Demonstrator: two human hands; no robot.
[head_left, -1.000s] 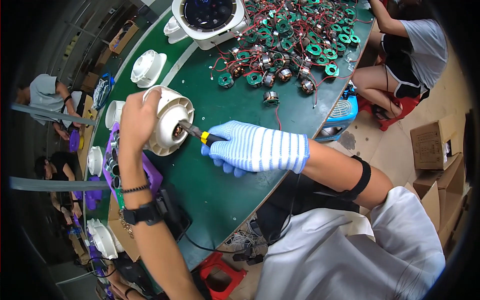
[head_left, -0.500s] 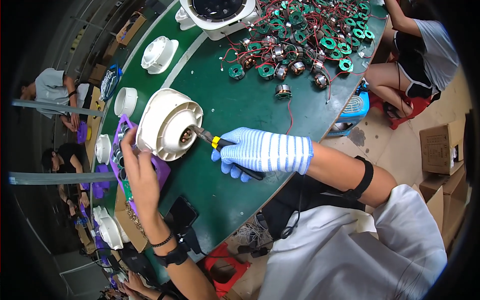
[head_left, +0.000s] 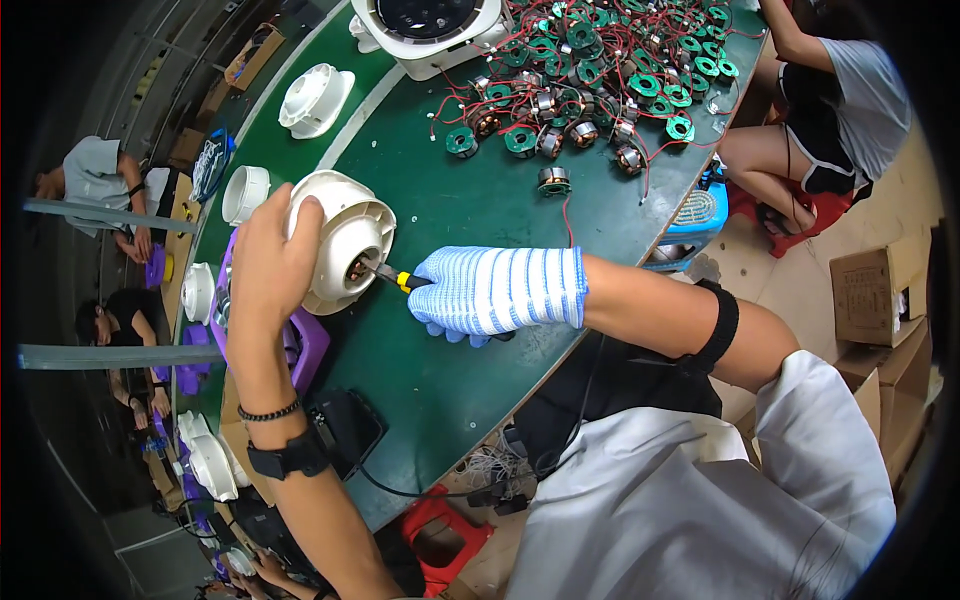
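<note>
White-and-blue striped glove — right hand, black wristwatch, white sleeve

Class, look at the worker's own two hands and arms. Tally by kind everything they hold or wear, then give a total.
White fan housing, in the left hand: 1
Screwdriver, in the right hand: 1
Striped glove: 1
Black watch: 1
Bead bracelet: 1
Black armband: 1
Total: 6
</note>
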